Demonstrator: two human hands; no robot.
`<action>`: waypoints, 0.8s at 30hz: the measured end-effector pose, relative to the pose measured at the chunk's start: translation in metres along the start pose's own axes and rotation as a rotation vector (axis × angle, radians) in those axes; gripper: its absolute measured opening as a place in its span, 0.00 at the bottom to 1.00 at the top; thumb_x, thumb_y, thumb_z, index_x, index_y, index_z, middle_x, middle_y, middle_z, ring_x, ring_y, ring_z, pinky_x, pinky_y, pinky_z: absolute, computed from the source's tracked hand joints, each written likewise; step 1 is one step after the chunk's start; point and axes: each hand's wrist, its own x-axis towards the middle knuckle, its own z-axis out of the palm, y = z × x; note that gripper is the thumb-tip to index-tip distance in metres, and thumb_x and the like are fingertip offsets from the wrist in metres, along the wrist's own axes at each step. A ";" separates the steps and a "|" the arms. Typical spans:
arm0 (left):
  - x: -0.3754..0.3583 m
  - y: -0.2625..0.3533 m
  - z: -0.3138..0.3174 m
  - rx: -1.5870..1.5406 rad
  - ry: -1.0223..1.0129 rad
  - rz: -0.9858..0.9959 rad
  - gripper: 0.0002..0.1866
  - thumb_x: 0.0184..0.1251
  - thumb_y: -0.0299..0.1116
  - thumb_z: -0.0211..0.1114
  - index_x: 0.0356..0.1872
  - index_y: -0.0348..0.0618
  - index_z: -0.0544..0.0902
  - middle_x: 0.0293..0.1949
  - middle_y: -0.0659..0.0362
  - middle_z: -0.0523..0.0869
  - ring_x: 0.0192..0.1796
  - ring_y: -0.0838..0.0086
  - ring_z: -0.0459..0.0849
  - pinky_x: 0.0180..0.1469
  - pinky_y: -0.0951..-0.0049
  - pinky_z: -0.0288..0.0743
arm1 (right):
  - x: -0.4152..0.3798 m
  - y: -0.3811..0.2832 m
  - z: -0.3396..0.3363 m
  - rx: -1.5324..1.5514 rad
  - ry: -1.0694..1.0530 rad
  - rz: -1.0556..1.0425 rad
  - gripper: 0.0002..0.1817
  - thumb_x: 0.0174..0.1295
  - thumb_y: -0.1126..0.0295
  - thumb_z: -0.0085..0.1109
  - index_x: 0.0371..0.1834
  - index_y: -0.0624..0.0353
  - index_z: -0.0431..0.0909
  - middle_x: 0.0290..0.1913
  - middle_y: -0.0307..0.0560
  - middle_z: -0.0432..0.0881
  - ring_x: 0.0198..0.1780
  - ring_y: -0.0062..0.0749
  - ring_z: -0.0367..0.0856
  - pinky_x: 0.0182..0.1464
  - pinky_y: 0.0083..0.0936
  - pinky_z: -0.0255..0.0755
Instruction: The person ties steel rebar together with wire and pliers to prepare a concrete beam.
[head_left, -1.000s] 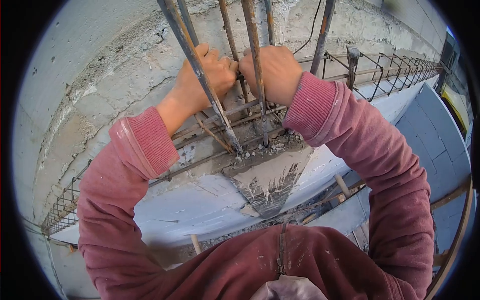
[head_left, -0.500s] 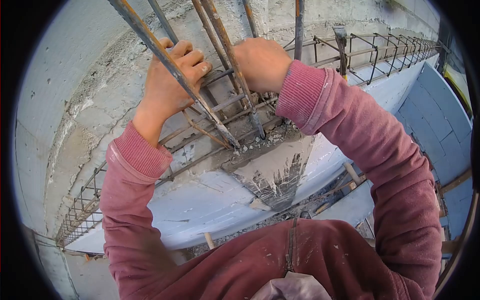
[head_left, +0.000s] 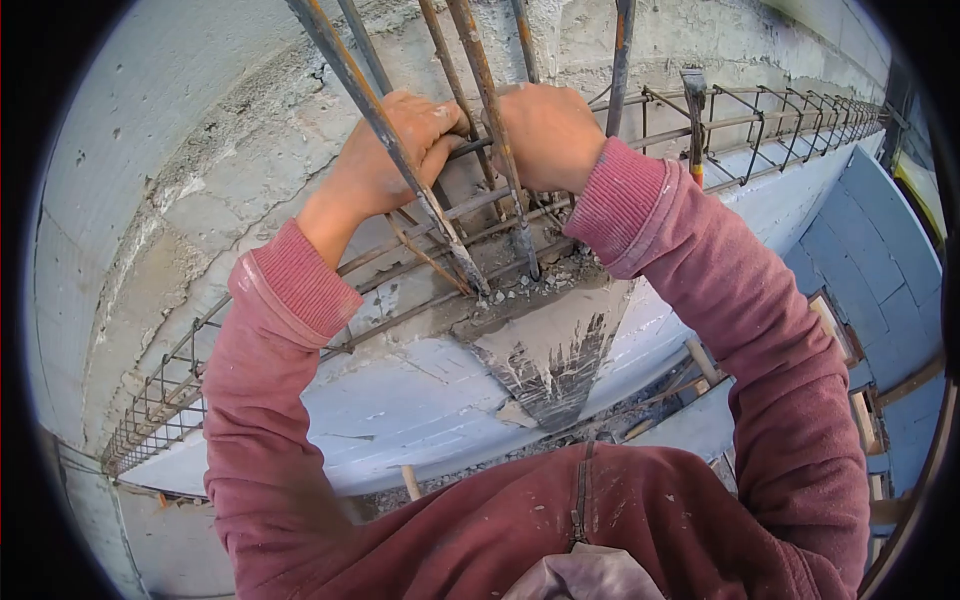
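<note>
A short dark steel bar (head_left: 472, 147) runs crosswise between my hands, behind the upright rebar. My left hand (head_left: 395, 150) has its fingers curled and its thumb against the left end of this bar. My right hand (head_left: 552, 138) is closed in a fist at the bar's other end; its fingertips are hidden. Rusty upright rebar rods (head_left: 487, 90) rise between and in front of my hands, and one thick rod (head_left: 380, 125) crosses in front of my left hand. Below, the rods stand in a rubble-strewn concrete patch (head_left: 540, 275).
A long rebar cage (head_left: 760, 125) stretches along the wall to both sides. A hammer-like tool (head_left: 694, 110) stands upright in it at the right. A rough concrete wall (head_left: 230, 150) rises behind. White boards (head_left: 400, 410) face the near side; blue panels (head_left: 885, 220) stand right.
My left hand has moved right, towards my right hand, and its spread fingers have closed in at the bar. The view has shifted slightly, so the rods appear farther right.
</note>
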 end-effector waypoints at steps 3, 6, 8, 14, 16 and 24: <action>-0.001 -0.002 0.002 -0.067 0.049 -0.033 0.16 0.50 0.23 0.61 0.43 0.43 0.81 0.30 0.53 0.83 0.38 0.58 0.80 0.47 0.61 0.71 | 0.002 0.003 0.004 0.012 0.027 -0.002 0.09 0.49 0.74 0.56 0.31 0.64 0.82 0.35 0.56 0.83 0.38 0.48 0.84 0.40 0.38 0.78; -0.003 -0.015 0.008 -0.025 0.038 -0.037 0.20 0.52 0.25 0.61 0.49 0.47 0.80 0.33 0.54 0.84 0.40 0.58 0.81 0.45 0.61 0.74 | 0.003 0.006 0.014 0.002 0.080 -0.018 0.07 0.48 0.74 0.57 0.29 0.65 0.81 0.34 0.56 0.83 0.37 0.48 0.84 0.39 0.39 0.78; -0.003 -0.019 0.015 -0.029 0.045 -0.014 0.20 0.53 0.26 0.60 0.50 0.49 0.80 0.34 0.54 0.85 0.40 0.58 0.82 0.43 0.62 0.75 | 0.004 0.003 0.013 -0.037 0.064 0.004 0.07 0.47 0.75 0.57 0.29 0.65 0.81 0.34 0.56 0.83 0.37 0.48 0.84 0.39 0.39 0.78; 0.006 0.000 0.021 -0.361 0.093 -0.187 0.08 0.53 0.22 0.60 0.37 0.38 0.78 0.29 0.49 0.84 0.34 0.60 0.84 0.36 0.65 0.75 | 0.003 0.003 0.024 -0.025 0.209 -0.010 0.12 0.44 0.64 0.65 0.28 0.61 0.80 0.31 0.51 0.82 0.35 0.47 0.83 0.36 0.39 0.78; 0.005 -0.001 0.023 -0.429 0.077 -0.227 0.09 0.53 0.22 0.61 0.37 0.38 0.78 0.29 0.50 0.84 0.35 0.62 0.85 0.36 0.67 0.76 | 0.002 0.001 0.022 -0.010 0.224 -0.017 0.12 0.44 0.65 0.64 0.28 0.61 0.79 0.29 0.51 0.82 0.35 0.48 0.83 0.36 0.40 0.78; 0.002 -0.002 0.021 -0.090 0.024 -0.227 0.16 0.54 0.30 0.64 0.46 0.46 0.77 0.29 0.52 0.85 0.33 0.58 0.84 0.34 0.63 0.75 | 0.002 0.011 0.019 -0.018 0.163 -0.117 0.04 0.41 0.73 0.59 0.20 0.62 0.78 0.22 0.57 0.78 0.26 0.53 0.80 0.29 0.40 0.74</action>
